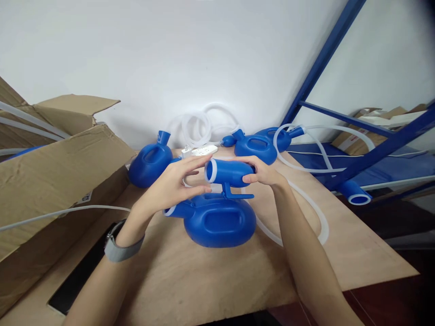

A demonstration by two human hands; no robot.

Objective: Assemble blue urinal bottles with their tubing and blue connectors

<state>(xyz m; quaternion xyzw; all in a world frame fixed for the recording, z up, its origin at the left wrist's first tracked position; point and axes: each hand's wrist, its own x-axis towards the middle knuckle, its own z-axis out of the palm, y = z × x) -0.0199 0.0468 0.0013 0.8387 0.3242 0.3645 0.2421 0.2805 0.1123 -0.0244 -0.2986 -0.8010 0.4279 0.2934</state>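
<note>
one head view, close, looking forward-down over the table point(190, 271).

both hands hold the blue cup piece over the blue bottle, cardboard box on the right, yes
No: the head view shows the cardboard box on the left. The left hand and right hand hold the blue cup piece over the blue bottle.

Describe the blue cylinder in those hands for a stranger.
On the plywood table, find the blue plastic jug nearest the person. Above it, the left hand and right hand hold a short blue plastic cylinder. Unlike the bulbous jugs behind, it is straight, with a white-rimmed open end.
</note>
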